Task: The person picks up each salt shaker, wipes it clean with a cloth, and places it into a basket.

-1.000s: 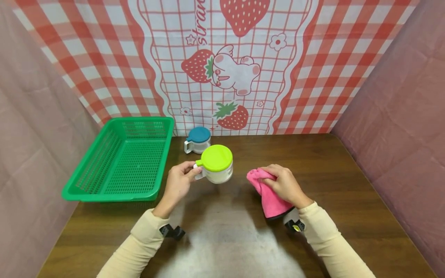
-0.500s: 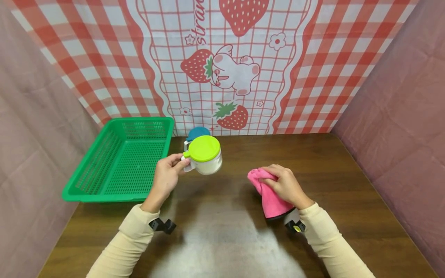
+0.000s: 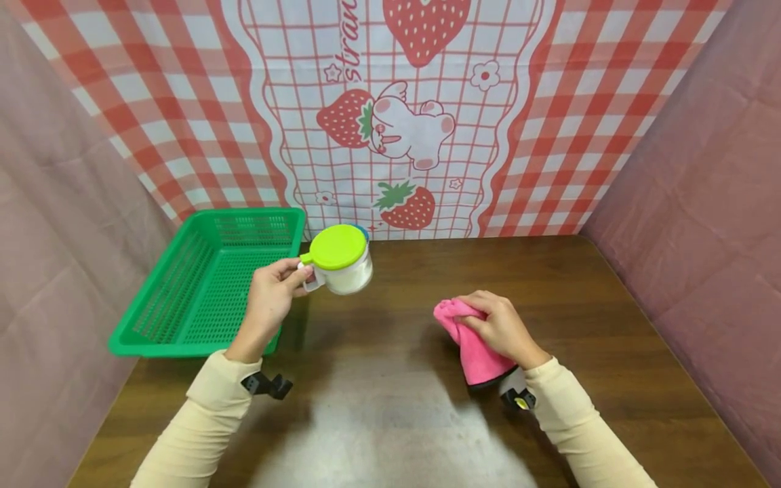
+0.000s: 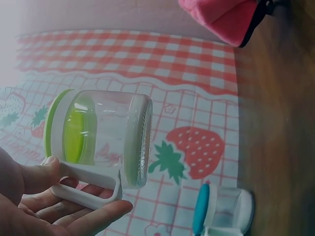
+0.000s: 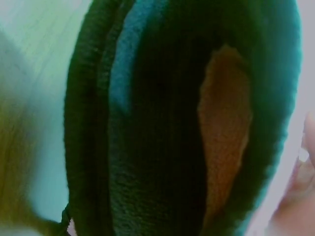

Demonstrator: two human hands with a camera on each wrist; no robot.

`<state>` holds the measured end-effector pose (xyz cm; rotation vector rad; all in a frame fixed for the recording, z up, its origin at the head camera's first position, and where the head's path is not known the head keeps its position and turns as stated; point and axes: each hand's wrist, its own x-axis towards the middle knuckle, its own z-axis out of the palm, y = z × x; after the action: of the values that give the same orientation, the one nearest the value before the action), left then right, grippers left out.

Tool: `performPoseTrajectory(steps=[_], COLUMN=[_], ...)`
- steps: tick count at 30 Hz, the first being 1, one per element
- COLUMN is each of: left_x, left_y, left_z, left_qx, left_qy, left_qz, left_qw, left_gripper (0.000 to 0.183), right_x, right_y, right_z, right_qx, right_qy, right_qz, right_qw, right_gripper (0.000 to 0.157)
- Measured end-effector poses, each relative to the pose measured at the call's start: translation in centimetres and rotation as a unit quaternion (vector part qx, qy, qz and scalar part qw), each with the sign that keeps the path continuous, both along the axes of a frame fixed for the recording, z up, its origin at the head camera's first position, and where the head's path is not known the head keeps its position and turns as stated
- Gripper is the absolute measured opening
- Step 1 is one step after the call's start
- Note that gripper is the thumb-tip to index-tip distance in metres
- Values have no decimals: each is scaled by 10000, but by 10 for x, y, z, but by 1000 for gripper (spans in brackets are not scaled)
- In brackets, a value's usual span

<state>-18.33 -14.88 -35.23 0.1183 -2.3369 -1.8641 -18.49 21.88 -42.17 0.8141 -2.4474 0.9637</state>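
Note:
A clear seasoning jar [image 3: 349, 276] with a lime green lid [image 3: 337, 247] is held up by its white handle in my left hand [image 3: 268, 295]. In the left wrist view the thumb presses the top of the handle [image 4: 88, 196] and the fingers lie under it. Behind this jar, in the head view, only a sliver of a blue lid [image 3: 363, 232] shows; the left wrist view has that second jar [image 4: 225, 209] more fully. My right hand [image 3: 497, 329] grips a bunched pink cloth [image 3: 478, 349] with a dark edge over the table. Folds of the cloth [image 5: 147, 162] fill the right wrist view, off-colour and blurred.
A green plastic basket [image 3: 201, 349] with slatted walls stands on the left of the wooden table [image 3: 390, 420], beside my left hand. A checked strawberry curtain [image 3: 415, 135] hangs along the back edge. Pink drapes [image 3: 689, 169] close off both sides.
My left hand has carried the green-lidded jar left and away from me, so it now covers most of the blue-lidded jar. The right hand and cloth have stayed in place.

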Motion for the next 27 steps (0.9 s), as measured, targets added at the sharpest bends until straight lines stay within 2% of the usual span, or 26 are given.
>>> performPoseTrajectory(steps=[12,27], left_x=[-6,-17], left_y=[-23,-38], left_z=[17,16], left_qx=[-107,152], left_qy=[122,263], left_qz=[194,460], left_qw=[9997,9985], left_gripper=[36,38], right_x=[-1,-1], right_y=[2,4], right_z=[1,-2], right_qx=[49,15], right_qy=[-13,-124], right_qz=[52,38], right_qw=[10000,9999], right_gripper=[32,31])
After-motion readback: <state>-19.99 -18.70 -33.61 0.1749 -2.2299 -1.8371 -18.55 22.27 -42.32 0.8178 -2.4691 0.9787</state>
